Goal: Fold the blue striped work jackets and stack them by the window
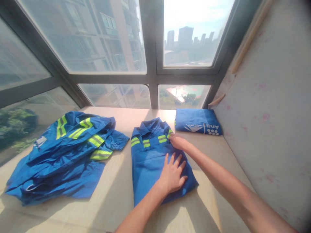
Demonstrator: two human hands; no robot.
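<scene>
Resting the left hand (173,176) palm down on a blue jacket (148,168) in the head view, had its fingers spread wide across the front. Had the right hand (178,141) at the striped edge near the shoulder, fingers drawn narrow and touching the cloth; could not tell whether pinching it. Found this jacket face up in the middle of the bench (116,187), collar toward the window frame (151,48), sleeves seemingly tucked behind. Judged it mostly folded, apart from the lower right corner, flaring outward. Could not make out the whole lower edge, partly hidden behind the left forearm.

Counted as done, by its look, a folded blue garment (198,122) with white lettering, flat at the back right, beside the patterned wall (272,113). Counted as left a crumpled jacket (73,165) with yellow-green stripes, heaped at the left. Saw its loose cuff (121,142) reaching near the middle jacket, and the folded garment close beyond the right hand, both likely to crowd any wider spreading.
</scene>
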